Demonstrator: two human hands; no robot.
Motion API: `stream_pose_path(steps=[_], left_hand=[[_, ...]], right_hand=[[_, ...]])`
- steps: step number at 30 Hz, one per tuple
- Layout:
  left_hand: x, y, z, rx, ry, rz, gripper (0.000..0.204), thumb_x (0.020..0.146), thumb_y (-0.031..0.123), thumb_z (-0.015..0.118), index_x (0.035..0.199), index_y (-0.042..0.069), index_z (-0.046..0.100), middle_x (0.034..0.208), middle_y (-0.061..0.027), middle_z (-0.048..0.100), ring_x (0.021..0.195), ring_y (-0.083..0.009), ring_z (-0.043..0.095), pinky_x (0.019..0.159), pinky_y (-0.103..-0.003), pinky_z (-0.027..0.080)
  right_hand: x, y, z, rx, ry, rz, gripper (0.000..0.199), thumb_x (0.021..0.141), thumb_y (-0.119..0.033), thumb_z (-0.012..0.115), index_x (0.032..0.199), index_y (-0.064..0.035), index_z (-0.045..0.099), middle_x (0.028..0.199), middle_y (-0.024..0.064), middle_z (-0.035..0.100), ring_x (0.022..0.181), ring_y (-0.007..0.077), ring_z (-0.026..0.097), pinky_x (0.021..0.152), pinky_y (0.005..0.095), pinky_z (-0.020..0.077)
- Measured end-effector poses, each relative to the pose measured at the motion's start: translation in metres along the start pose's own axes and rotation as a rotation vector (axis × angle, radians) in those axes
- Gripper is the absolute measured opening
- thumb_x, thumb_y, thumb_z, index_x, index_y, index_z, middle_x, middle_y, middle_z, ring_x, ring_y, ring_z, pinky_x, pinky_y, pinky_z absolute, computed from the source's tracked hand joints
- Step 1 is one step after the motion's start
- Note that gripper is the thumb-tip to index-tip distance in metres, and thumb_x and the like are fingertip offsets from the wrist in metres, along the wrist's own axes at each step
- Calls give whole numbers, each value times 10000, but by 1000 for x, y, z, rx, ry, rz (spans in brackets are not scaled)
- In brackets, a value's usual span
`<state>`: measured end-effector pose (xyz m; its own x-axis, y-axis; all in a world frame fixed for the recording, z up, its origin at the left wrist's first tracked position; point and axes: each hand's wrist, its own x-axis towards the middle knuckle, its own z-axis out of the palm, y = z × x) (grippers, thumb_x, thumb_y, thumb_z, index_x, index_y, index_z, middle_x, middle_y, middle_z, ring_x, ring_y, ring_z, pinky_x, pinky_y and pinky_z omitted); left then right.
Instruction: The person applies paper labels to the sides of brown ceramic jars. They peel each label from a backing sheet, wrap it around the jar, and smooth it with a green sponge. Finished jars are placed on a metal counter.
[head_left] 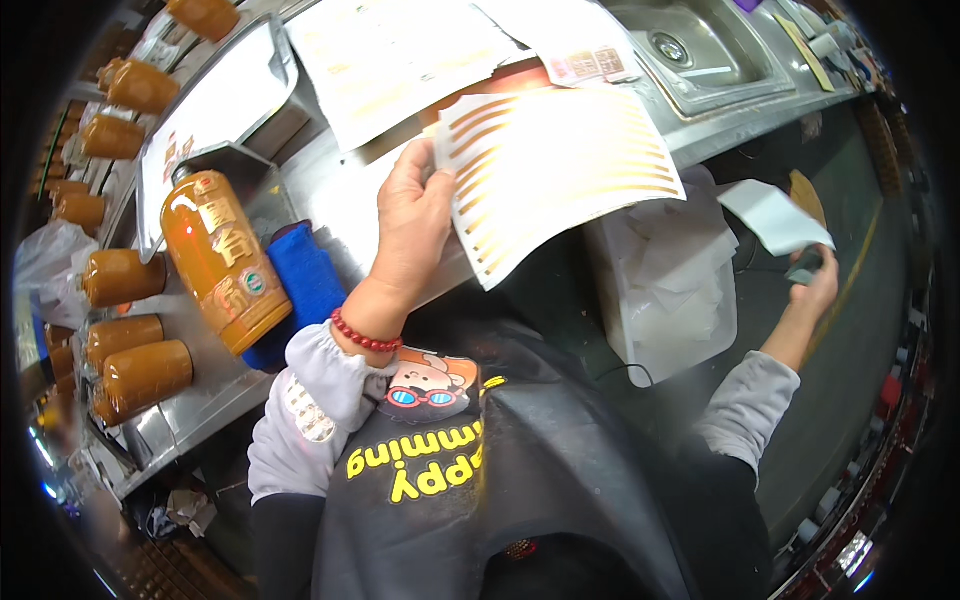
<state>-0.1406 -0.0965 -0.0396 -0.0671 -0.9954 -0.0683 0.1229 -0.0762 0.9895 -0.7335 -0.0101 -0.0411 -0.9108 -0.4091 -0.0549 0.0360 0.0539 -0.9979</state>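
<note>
Item: sticker sheet (560, 170), white, printed with curved gold strips that run roughly left to right. We hold it by its left edge in our left hand (415, 225), thumb and fingers pinched on that edge. It hangs past the front lip of the steel counter (330, 195), above a white bin (675, 290) of crumpled backing paper. The sheet's long axis runs from the left hand up and to the right, so the left hand is much the nearer.

Our right hand (815, 285) is well apart, out to the right, fingers closed around a small dark object with a white scrap (775, 215) at its tips.

1 orange bottle (222, 262) lies on a blue cloth (305, 290), just left of the left wrist.
</note>
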Motion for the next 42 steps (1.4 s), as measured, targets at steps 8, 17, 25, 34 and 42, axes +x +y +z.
stream_pose_path(steps=[8, 17, 25, 34, 42], left_hand=[[0, -12, -2, 76, 84, 136, 166, 960, 6, 527, 1094, -5, 624, 932, -68, 660, 842, -110, 574, 797, -278, 492], [0, -18, 0, 207, 154, 144, 178, 932, 31, 537, 1078, 4, 636, 990, -191, 696, 903, -311, 660, 855, -377, 511], [-1, -11, 1, 249, 151, 103, 186, 923, 32, 515, 1065, -1, 630, 1030, -241, 684, 970, -395, 654, 886, -430, 504], [-2, -10, 1, 272, 163, 114, 201, 921, 37, 501, 1077, -3, 622, 1050, -258, 677, 979, -430, 647, 891, -463, 500], [-36, 9, 1, 698, 279, 310, 484, 873, 43, 605, 1346, -37, 539, 1076, -288, 660, 1014, -438, 616, 953, -423, 485]], right_hand=[[-222, -39, 239, -363, -1253, -1013, 391, 983, 13, 517, 1357, -23, 624, 1414, 122, 590, 1313, 260, 551, 1104, 358, 406], [-271, -41, 345, -547, -1615, -1216, 98, 927, -107, 689, 948, -29, 634, 1126, 72, 610, 1121, 249, 584, 983, 349, 476], [-272, -29, 344, -438, -1608, -1145, 112, 932, -116, 674, 906, -27, 611, 1058, 57, 598, 1097, 231, 559, 944, 343, 465], [-270, -26, 352, -398, -1588, -1082, 78, 947, -77, 654, 925, -14, 613, 1032, 55, 589, 984, 177, 568, 870, 283, 458], [-278, -57, 333, -295, -1469, -754, 139, 971, -131, 674, 986, 1, 635, 1042, 37, 613, 886, 121, 533, 779, 247, 428]])
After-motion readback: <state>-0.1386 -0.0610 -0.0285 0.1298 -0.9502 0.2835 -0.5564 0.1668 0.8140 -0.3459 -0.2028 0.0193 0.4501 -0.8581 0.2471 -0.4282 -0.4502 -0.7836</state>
